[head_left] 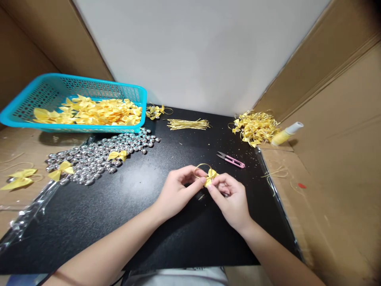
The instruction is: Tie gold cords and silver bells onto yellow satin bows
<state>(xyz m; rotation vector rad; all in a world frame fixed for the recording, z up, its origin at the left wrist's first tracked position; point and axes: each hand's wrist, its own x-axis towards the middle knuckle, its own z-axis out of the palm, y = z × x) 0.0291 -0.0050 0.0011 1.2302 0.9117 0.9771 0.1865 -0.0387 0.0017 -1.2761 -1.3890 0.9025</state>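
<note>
Between my two hands, above the black tabletop, is a yellow ribbon bow with a loop of gold cord standing up from it. My left hand pinches the bow's left side between thumb and forefinger. On the other side my right hand grips its lower right part with thumb and fingers. The fingertips hide much of the bow's middle. Pink-handled thread snips lie just beyond my right hand. Further back is a bundle of cut gold cords.
A blue basket full of yellow bows stands at the back left. Silver heart-like beads spread before it, with loose bows among them. At the back right are a pile of corded bows and a white-capped bottle. Cardboard walls flank the table.
</note>
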